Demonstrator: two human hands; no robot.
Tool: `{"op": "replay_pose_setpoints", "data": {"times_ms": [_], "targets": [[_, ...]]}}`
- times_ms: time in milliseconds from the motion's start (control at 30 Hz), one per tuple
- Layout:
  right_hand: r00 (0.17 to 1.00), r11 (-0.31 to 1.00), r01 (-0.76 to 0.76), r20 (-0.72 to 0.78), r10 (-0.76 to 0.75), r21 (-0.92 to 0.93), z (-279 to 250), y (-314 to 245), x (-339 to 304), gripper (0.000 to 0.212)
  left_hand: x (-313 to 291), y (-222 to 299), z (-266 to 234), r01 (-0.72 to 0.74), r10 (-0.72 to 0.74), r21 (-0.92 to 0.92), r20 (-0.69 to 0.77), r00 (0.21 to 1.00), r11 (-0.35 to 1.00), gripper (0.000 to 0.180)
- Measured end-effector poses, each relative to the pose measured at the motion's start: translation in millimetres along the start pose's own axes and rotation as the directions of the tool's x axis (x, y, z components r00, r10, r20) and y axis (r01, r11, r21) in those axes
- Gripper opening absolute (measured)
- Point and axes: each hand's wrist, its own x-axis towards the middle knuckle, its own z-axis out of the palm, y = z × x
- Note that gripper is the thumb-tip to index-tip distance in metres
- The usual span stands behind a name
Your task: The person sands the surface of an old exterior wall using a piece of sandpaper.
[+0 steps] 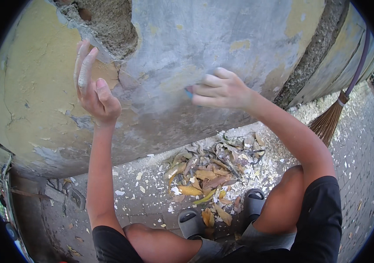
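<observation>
Faces, with knees bent, a weathered plaster wall point(165, 52), flaking yellow toward nine o'clock and worn to bare blue-grey toward twelve. Holds the left hand point(95, 94) up at ten o'clock, wide and empty, with long fingers pointing to twelve, coated in pale dust, and a thumb well apart from them. Has it just below a rough, brown-grey, irregular hole point(114, 35) at eleven o'clock; cannot tell about contact with the plaster there. Holds the right hand point(224, 92) closed and narrow at one o'clock, blurred in front of the grey plaster, with knuckles toward twelve. Seems, through that blur, to pinch a small blue-and-dark piece point(189, 91) at twelve o'clock, poking out from the fingers toward nine, near the wall.

Wears dark short sleeves point(320, 210), grey shorts point(268, 236) and grey slip-on sandals point(191, 223) between five and six o'clock. Has at five o'clock, just beyond the sandals, a loose heap of dry brown and yellow leaves point(211, 175), amid white and cream paint flakes point(255, 171) strewn over grey paving bricks point(152, 208). Has at two o'clock a rough, dark grey, slanting groove point(311, 59) in the wall, and at three a brown twig-bristled broom point(329, 118), tilted, bristles down, with a slim purplish handle running up toward two.
</observation>
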Motion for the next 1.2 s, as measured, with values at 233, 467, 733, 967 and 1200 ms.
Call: {"op": "replay_pose_setpoints", "data": {"times_ms": [233, 467, 733, 967, 1200], "targets": [[0.997, 0.999, -0.036, 0.063, 0.034, 0.028, 1.7, -10.5, -19.9, 0.024, 1.3, 9.8, 10.9, -0.002, 0.002, -0.017, 0.0, 1.0, 1.0, 0.047], [0.99, 1.0, 0.0, 0.142, -0.002, 0.02, -4.9, -9.3, -37.9, 0.024, -2.4, 0.0, 1.8, -0.019, 0.02, -0.025, 0.01, 1.0, 1.0, 0.046], [1.0, 0.993, 0.015, 0.017, -0.017, 0.116, 31.8, -39.0, 9.6, 0.024, -2.0, 4.0, 5.0, -0.005, 0.005, -0.008, 0.003, 1.0, 1.0, 0.047], [0.986, 1.0, -0.024, 0.163, 0.026, -0.014, -9.2, -5.7, -59.5, 0.019, -7.4, 1.9, 11.1, -0.042, 0.043, -0.072, 0.0, 0.999, 0.997, 0.05], [1.0, 0.993, -0.019, 0.007, 0.018, 0.118, 35.2, -39.5, 24.5, 0.02, -7.6, -0.3, 6.2, -0.001, 0.0, -0.064, -0.025, 1.0, 0.998, 0.051]]}}
